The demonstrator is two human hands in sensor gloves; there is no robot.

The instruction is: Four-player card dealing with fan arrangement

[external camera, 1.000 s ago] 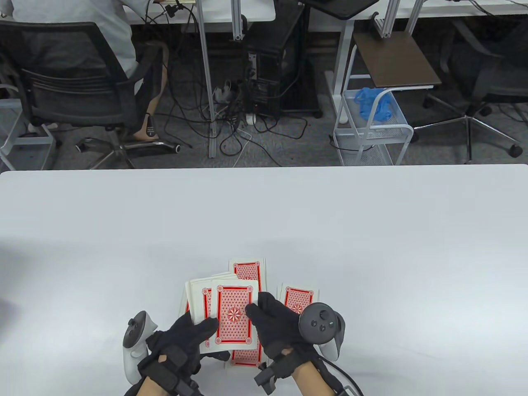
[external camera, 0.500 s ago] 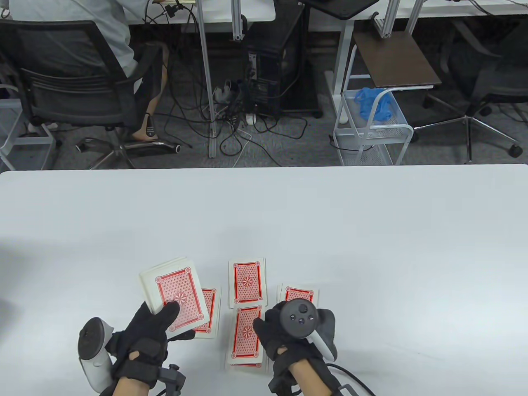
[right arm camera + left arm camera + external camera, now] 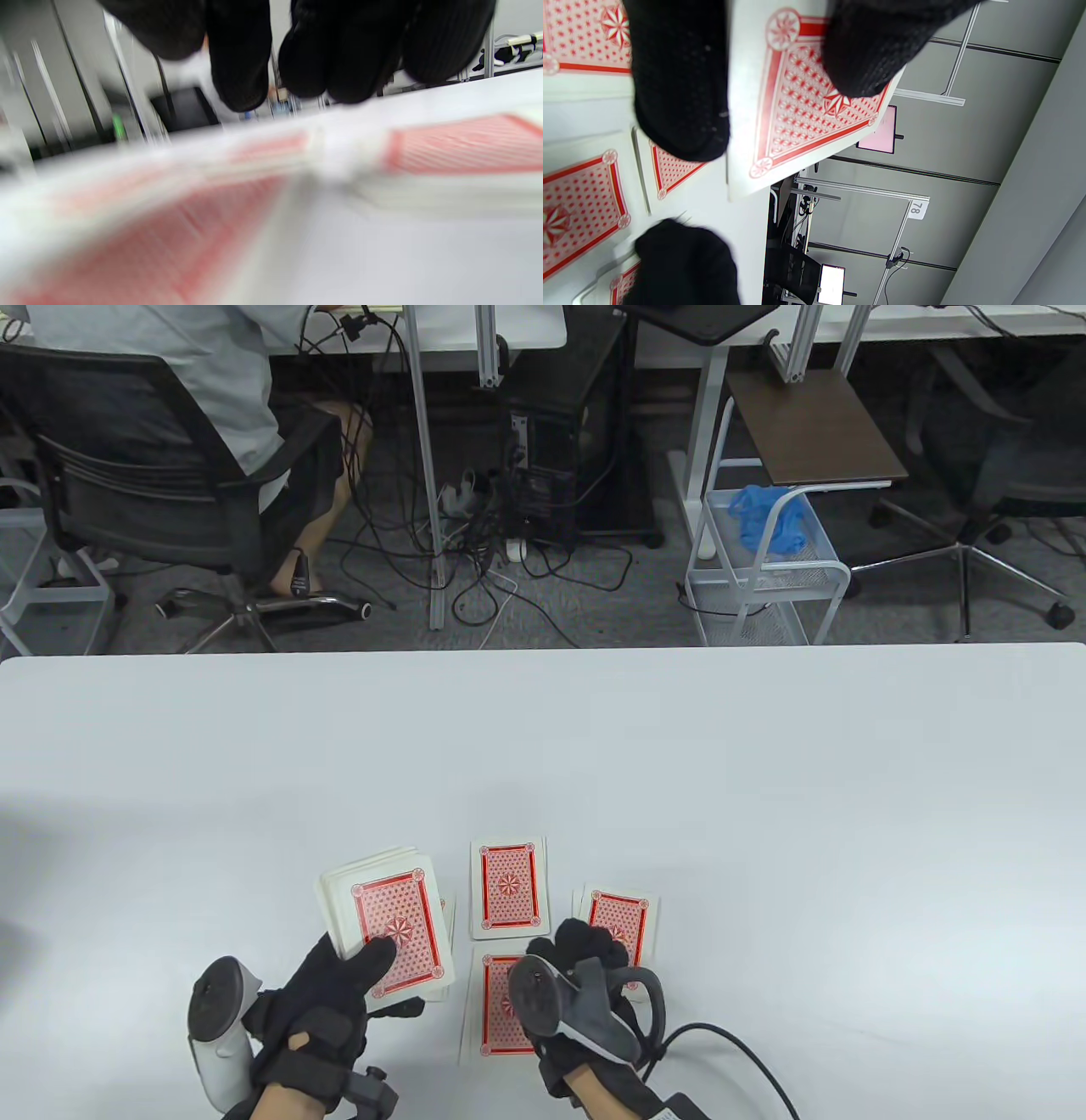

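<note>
across the near edge of the white table [image 3: 543, 746] my cards lie face down, red backs up. my left hand [image 3: 327, 1010] holds the deck [image 3: 386, 920] lifted off the surface, thumb laid across its top card and fingers curled underneath; the left wrist view shows that thumb pressed on the red back. under the deck's right edge a sliver of the left pile [image 3: 448, 912] peeks out on the table. the far pile [image 3: 508, 888] sits just right of the deck, and the near pile [image 3: 496, 1005] lies below it, close to me. the right pile [image 3: 619, 920] rests beside my right hand [image 3: 585, 959], which hovers low between the near and right piles, fingers bunched and pointing down. its wrist view is blurred, so i cannot tell whether those fingers pinch a card or hold nothing.
</note>
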